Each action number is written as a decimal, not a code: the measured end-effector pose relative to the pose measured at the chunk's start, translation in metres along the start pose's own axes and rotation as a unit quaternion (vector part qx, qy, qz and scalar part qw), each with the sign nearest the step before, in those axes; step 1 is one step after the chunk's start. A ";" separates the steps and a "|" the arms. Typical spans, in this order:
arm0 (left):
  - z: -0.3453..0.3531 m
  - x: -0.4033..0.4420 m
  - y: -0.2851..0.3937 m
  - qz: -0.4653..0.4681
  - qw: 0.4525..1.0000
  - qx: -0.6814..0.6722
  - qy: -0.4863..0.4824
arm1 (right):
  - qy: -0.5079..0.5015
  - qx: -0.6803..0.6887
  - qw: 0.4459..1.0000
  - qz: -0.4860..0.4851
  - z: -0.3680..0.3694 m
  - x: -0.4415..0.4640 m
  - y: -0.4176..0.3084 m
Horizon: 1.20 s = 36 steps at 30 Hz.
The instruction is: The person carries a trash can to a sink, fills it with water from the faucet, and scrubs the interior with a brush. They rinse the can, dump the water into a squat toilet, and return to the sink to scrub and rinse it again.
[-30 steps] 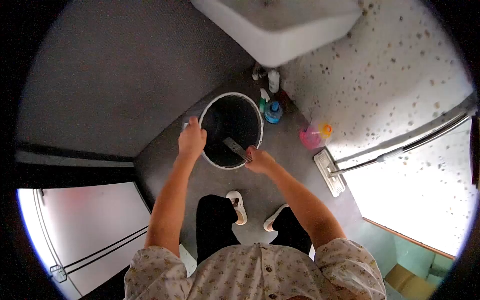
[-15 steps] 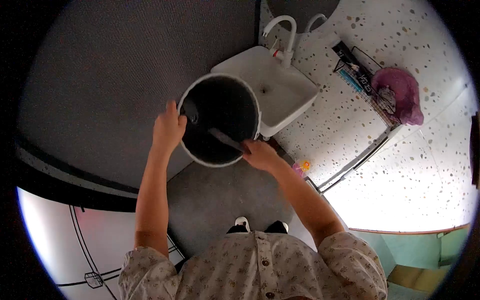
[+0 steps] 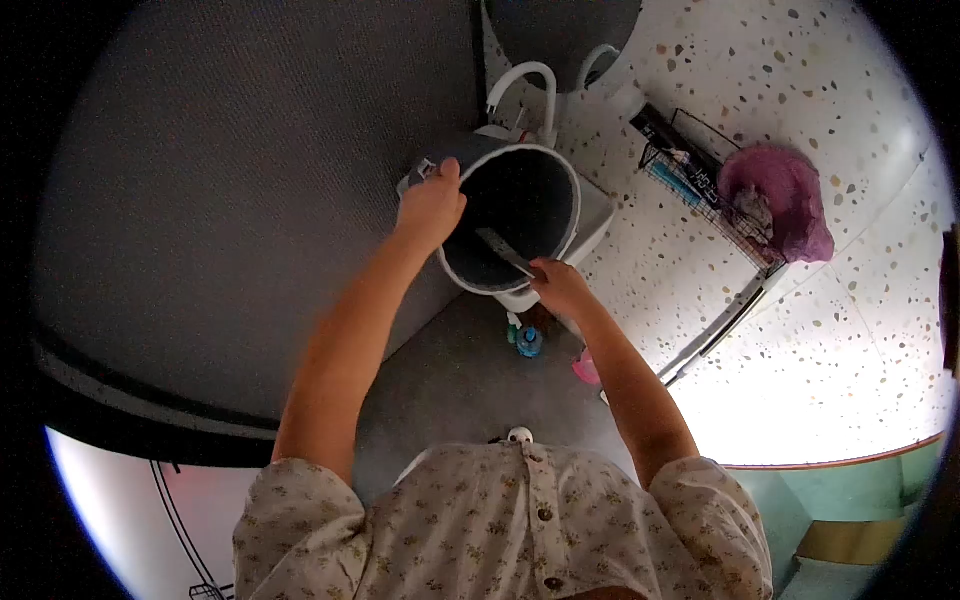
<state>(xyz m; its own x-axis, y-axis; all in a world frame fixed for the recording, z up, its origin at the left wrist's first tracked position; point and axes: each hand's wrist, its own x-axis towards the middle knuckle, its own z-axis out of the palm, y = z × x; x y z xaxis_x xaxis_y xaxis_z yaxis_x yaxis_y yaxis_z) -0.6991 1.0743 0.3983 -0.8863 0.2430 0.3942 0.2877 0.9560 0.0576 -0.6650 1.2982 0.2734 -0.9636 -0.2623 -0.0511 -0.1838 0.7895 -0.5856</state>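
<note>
A dark bucket (image 3: pixel 511 190) with a white rim is tilted in front of the white sink, its open mouth towards me. My left hand (image 3: pixel 432 208) is closed around the left side of the rim, thumb uppermost. At the lower right of the rim my right hand (image 3: pixel 560 286) is closed on a flat grey strip-like tool (image 3: pixel 507 252), which points into the bucket. Whether those fingers also grip the rim, I cannot tell. The bucket's inside is dark, so any contents are hard to make out. Most of the sink (image 3: pixel 597 215) is hidden behind it.
A white curved faucet (image 3: pixel 549 95) rises behind the bucket, below a round mirror (image 3: pixel 560 35). On the speckled wall, a wire rack (image 3: pixel 700 200) holds a black box and a purple bag (image 3: pixel 785 200). A blue bottle (image 3: pixel 529 342) stands under the sink; a dark panel (image 3: pixel 250 200) rises at left.
Both hands have moved the bucket to the right and tipped it further, so it now covers most of the sink. The camera view has shifted; the blue bottle has come into sight.
</note>
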 end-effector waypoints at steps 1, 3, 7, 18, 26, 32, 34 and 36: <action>0.008 0.008 0.001 0.005 1.000 0.003 -0.007 | 0.012 -0.024 1.000 -0.001 0.000 0.007 0.005; 0.032 0.020 -0.005 0.038 0.999 0.002 0.028 | 0.002 -0.015 1.000 0.007 0.001 0.016 0.012; 0.058 0.035 -0.012 0.040 0.999 -0.025 0.017 | -0.035 0.004 0.999 0.012 0.010 0.029 0.024; 0.053 0.068 0.000 0.081 0.984 -0.088 -0.132 | -0.017 -0.397 0.903 0.163 -0.026 0.056 0.016; 0.073 0.075 -0.003 0.112 0.981 -0.079 -0.138 | -0.067 0.047 0.989 0.126 0.056 0.094 -0.003; 0.068 0.075 -0.002 0.110 0.977 -0.076 -0.165 | -0.034 -0.205 0.961 0.185 0.062 0.107 0.022; 0.066 0.076 -0.001 0.108 0.976 -0.083 -0.168 | -0.067 -0.384 0.904 0.174 0.000 0.091 -0.014; 0.064 0.077 0.001 0.101 0.976 -0.088 -0.173 | -0.037 -0.438 0.892 0.106 -0.015 0.109 0.019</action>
<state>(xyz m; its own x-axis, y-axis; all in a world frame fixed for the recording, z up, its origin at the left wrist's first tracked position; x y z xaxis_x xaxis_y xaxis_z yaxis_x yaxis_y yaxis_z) -0.7903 1.1040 0.3698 -0.8656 0.4938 0.0827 0.5004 0.8471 0.1791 -0.7761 1.2929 0.2694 -0.9852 -0.0657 -0.1583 -0.1112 0.9479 0.2986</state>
